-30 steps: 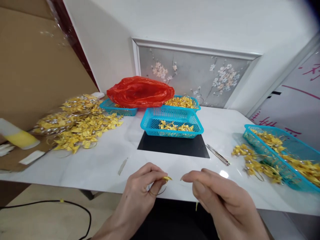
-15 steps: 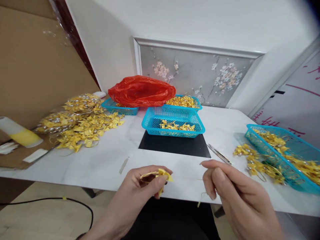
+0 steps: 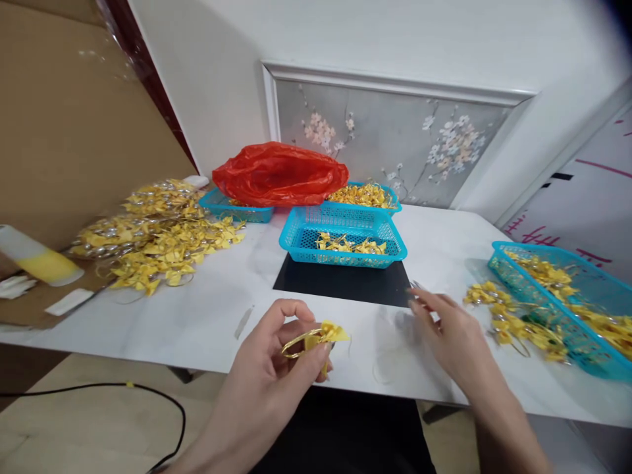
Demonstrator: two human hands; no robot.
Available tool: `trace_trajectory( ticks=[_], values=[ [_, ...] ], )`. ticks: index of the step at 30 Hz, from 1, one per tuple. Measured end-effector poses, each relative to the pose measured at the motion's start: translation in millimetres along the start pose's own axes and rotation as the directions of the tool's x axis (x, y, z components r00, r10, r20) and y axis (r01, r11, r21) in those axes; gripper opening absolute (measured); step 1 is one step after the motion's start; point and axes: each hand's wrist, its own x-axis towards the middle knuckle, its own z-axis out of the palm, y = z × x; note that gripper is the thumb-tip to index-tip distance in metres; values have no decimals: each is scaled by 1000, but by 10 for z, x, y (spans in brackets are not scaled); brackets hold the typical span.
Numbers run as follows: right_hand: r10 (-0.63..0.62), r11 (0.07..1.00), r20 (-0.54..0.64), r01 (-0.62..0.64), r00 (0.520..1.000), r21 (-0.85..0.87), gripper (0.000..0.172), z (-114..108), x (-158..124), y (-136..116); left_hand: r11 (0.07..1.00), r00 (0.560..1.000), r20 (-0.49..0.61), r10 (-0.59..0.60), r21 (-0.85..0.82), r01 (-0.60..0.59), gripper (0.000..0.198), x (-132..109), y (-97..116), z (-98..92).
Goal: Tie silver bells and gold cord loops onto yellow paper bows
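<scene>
- The left hand [image 3: 281, 359] is held low over the near edge of the worktop [image 3: 207, 309], palm turned inward, with thumb and fingertips pinched together on a thin gold wire ring [image 3: 296, 343]
- A small yellow folded piece [image 3: 328, 331] is seen on that ring, just above the thumb, over the white surface
- The right hand [image 3: 451, 336] is stretched forward and flat, fingers spread apart and closed on nothing; its fingertips are laid at the near right corner of the black mat [image 3: 340, 283]
- The metal tweezers [image 3: 413, 284] are mostly covered by that hand; only a tip is shown, and contact cannot be told because of blur
- A turquoise mesh basket [image 3: 340, 262] is set on the far edge of the mat, with a few yellow pieces inside
- Two more baskets are placed behind it: one [image 3: 390, 194] heaped with yellow pieces, one [image 3: 237, 212] partly covered by a crumpled red plastic bag [image 3: 279, 174]
- A loose pile of yellow pieces [image 3: 158, 234] with shiny wire is spread at the left, well apart from both hands
- At the right, another turquoise basket [image 3: 587, 352] is filled with the same pieces, and a small heap [image 3: 513, 322] is laid just beside it, near the right hand
- The worktop is smooth, glossy and marbled white; the baskets are perforated plastic
</scene>
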Motion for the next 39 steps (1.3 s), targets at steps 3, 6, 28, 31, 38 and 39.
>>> trace_trajectory(
  ticks=[3, 6, 28, 31, 38, 39],
  values=[
    [64, 978, -61, -75, 996, -197, 35, -4, 160, 145, 996, 997, 7, 73, 49, -73, 11, 16, -2, -1],
    [88, 941, -10, -87, 996, -327, 25, 15, 247, 189, 990, 993, 18, 114, 79, -115, 9, 20, 12, 0],
    [-307, 751, 33, 221, 951, 622, 23, -246, -515, -1055, 1000, 999, -44, 16, -25, -17, 11, -7, 41, 18],
    [-392, 779, 27, 317, 919, 541, 24, -172, -529, -1052, 998, 999, -40, 26, -50, -28, 12, -11, 44, 7],
    [-450, 812, -47, 430, 892, 394, 24, -49, -538, -994, 997, 996, -66, 59, -46, -62, 9, -5, 54, 17],
    [-448, 816, -51, 432, 892, 383, 23, -45, -537, -1001, 997, 996, -70, 61, -43, -64, 9, -7, 62, 24]
  ],
)
